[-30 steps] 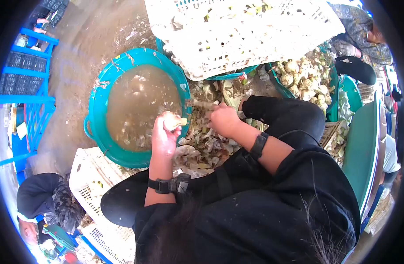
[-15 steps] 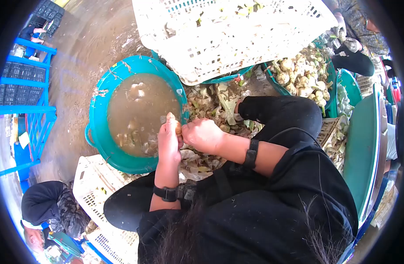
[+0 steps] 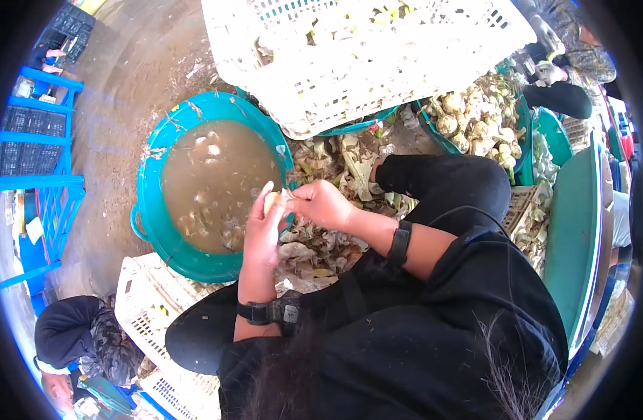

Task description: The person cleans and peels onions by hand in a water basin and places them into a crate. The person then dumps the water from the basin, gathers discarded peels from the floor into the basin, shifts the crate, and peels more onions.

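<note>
Pale and roundish, a bulb (image 3: 272, 201) is held in my left hand (image 3: 263, 227), near the right rim of a teal tub (image 3: 150, 203) of murky brown water. My right hand (image 3: 323, 204) touches the bulb's right side with its fingers pinched together; whatever they pinch is too small to make out. Beneath both hands lies a heap of peeled leaves and skins (image 3: 321, 248). Several pale bulbs float or lie in the water.
A white crate (image 3: 300, 112) stands ahead, beside a green basket of bulbs (image 3: 482, 129). Another white crate (image 3: 136, 294) is at lower left. A co-worker (image 3: 80, 336) sits at lower left; another person's gloved hand (image 3: 549, 72) shows at upper right. Blue railings (image 3: 38, 183) stand left.
My right hand has moved left from beside the tub to the bulb in my left hand. Since half a second ago, its fingers have shifted and more of the bulb shows.
</note>
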Demonstrator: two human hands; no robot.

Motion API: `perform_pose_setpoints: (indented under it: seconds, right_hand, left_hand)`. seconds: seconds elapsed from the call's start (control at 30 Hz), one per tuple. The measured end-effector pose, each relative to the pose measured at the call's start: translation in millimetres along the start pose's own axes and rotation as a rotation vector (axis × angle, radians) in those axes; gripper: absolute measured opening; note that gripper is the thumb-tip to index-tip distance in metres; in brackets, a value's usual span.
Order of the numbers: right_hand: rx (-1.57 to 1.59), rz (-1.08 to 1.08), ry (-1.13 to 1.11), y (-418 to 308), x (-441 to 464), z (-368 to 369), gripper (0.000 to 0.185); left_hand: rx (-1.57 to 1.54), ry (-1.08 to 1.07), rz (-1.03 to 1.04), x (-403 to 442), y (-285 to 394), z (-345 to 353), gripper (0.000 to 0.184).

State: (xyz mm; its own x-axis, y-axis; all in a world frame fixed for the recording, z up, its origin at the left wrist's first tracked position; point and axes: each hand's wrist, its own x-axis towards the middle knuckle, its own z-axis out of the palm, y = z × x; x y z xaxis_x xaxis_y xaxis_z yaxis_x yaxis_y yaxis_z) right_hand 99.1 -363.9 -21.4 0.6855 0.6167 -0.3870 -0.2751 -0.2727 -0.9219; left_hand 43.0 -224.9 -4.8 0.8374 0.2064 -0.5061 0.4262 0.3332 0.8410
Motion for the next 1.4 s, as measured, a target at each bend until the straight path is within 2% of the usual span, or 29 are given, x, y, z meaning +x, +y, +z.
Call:
perform_pose_setpoints:
  seconds: [0.03,0.07,0.1,0.13,0.2,0.27,0.3,0.37,0.4,0.47,0.5,0.53,0.6,0.63,0.67,0.73,0.83,0.87,0.93,0.97,1.0,1.07,1.1,1.13,1.17,1.2,1.27,1.33,1.4]
  right_hand:
    - [0.109,-0.006,0.067,12.7,5.4,1.7,0.022]
    - [0.218,-0.012,0.135,13.8,6.7,1.7,0.024]
    - [0.395,0.131,0.08,15.4,7.9,-1.5,0.022]
    - [0.397,0.133,0.085,17.0,8.5,-4.7,0.022]
    - [0.794,0.29,0.028,17.4,9.5,-11.1,0.02]
    - [0.781,0.293,0.021,16.2,10.2,-14.3,0.019]
    - [0.743,0.276,0.038,15.4,10.5,-13.8,0.018]
    - [0.702,0.263,0.05,12.2,9.2,-12.7,0.018]
    - [0.761,0.19,-0.007,10.1,7.3,-10.5,0.017]
    - [0.821,0.111,-0.071,2.5,4.9,-7.0,0.016]
    - [0.865,0.084,-0.046,-1.1,2.2,-7.2,0.016]
    - [0.908,0.059,-0.018,-2.4,0.0,-7.9,0.016]
    - [0.931,0.057,-0.101,11.7,5.0,-11.8,0.018]
    - [1.05,0.028,-0.194,14.3,6.5,-13.5,0.018]
    - [1.169,-0.002,-0.287,11.4,8.0,-14.3,0.02]
    - [1.124,-0.028,-0.276,6.1,11.1,-16.0,0.022]
    - [1.348,-0.117,-0.305,-5.8,6.4,-30.1,0.03]
    - [1.453,-0.147,-0.406,5.3,9.6,-40.9,0.031]
    - [0.795,-0.017,-0.039,-4.1,5.2,-57.8,0.03]
    - [-0.06,0.105,0.023,-20.5,0.9,-58.0,0.036]
    - [-0.875,-0.007,0.032,-32.8,-8.4,-52.8,0.034]
    - [-0.854,-0.229,0.147,-17.9,-8.6,-35.1,0.029]
    - [-0.627,-0.589,0.295,-4.2,-6.2,-22.8,0.024]
    - [-0.749,-0.694,0.278,-14.9,-7.6,-15.5,0.015]
    - [-0.775,-0.762,0.27,-18.1,-7.0,-9.1,0.012]
    - [-0.799,-0.829,0.265,-18.8,-7.4,-4.4,0.01]
    - [-0.855,-0.79,0.266,-13.9,-8.8,-0.1,0.009]
    - [-0.912,-0.753,0.262,-11.1,-8.4,1.3,0.008]
    - [-0.958,-0.618,0.288,-11.7,-8.8,0.9,0.008]
  left_hand:
    - [0.06,-0.075,0.033,2.0,0.1,-5.3,0.056]
    - [0.062,-0.077,0.031,1.0,1.9,-7.0,0.056]
    - [0.128,-0.143,0.083,-1.2,3.8,-7.9,0.057]
    - [0.193,-0.21,0.134,-3.5,4.0,-8.1,0.059]
    - [0.159,-0.217,0.176,-3.0,-2.3,-9.3,0.055]
    - [0.634,-0.133,0.579,-1.1,-2.5,-9.7,0.045]
    - [0.633,-0.139,0.579,-1.4,-1.0,-6.6,0.045]
    - [0.969,-0.219,0.856,-3.7,1.9,0.1,0.038]
    - [0.97,-0.213,0.85,-1.2,-4.1,-3.3,0.038]
    - [0.553,-0.01,0.587,7.6,-11.0,-8.9,0.046]
    - [0.092,-0.017,0.413,8.4,-10.2,-7.2,0.046]
    - [-0.186,0.021,0.369,8.4,-11.7,-3.3,0.045]
    - [-0.34,-0.163,0.02,15.6,-18.1,-19.7,0.054]
    - [-0.364,-0.324,-0.056,19.8,-24.5,-25.2,0.056]
    - [-0.368,-0.319,-0.05,19.0,-27.3,-24.2,0.056]
    - [-0.289,-0.52,-0.093,13.3,-39.4,-15.1,0.054]
    - [-0.361,-0.444,-0.065,11.9,-39.9,-8.0,0.05]
    - [-0.386,-0.438,-0.023,14.2,-38.7,-9.3,0.049]
    - [-0.436,-0.384,0.024,11.6,-23.7,-16.4,0.049]
    - [-0.296,-0.263,0.061,9.0,-17.0,-20.3,0.049]
    - [-0.157,-0.143,0.095,5.7,-9.1,-20.8,0.049]
    - [-0.077,-0.1,0.088,2.3,0.2,-19.1,0.05]
    - [0.077,-0.032,0.108,2.7,1.0,-18.3,0.049]
    - [0.231,0.037,0.126,2.7,0.4,-17.6,0.048]
    - [0.233,0.035,0.122,1.7,-1.8,-16.0,0.048]
    - [0.36,0.086,0.211,0.4,-4.4,-13.2,0.047]
    - [0.486,0.131,0.305,-1.1,-6.8,-8.9,0.045]
    - [0.617,0.15,0.515,-3.8,-8.7,-6.9,0.042]
    - [0.585,0.117,0.486,-2.5,-11.6,-5.4,0.042]
